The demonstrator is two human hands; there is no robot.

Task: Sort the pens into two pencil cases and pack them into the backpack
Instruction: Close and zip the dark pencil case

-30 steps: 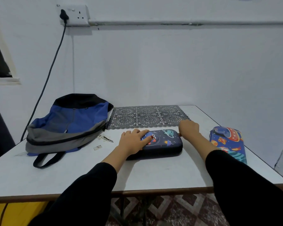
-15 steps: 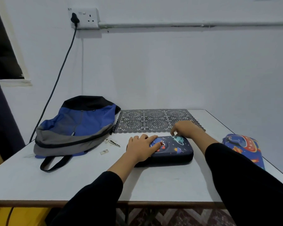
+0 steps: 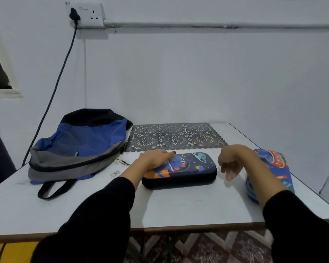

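Lying flat on the dark pencil case (image 3: 186, 169) at frame centre, the left hand (image 3: 154, 158) is seen with straight fingers; the right hand (image 3: 230, 162) hangs loosely curled and empty beside it. With this and the blue pencil case (image 3: 272, 158) at right, 2 cases appear closed, so packing is judged in hand: the backpack (image 3: 80, 145) at left would need opening first.

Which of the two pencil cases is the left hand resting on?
The dark navy case in the middle, under the left hand; the brighter blue case lies farther right.

One dark pencil case (image 3: 180, 169) and one bright blue pencil case (image 3: 281, 168) make two on the surface (image 3: 188, 205). There is one backpack (image 3: 80, 147), one lace mat (image 3: 177, 136), one left hand (image 3: 154, 158) and one right hand (image 3: 230, 162).
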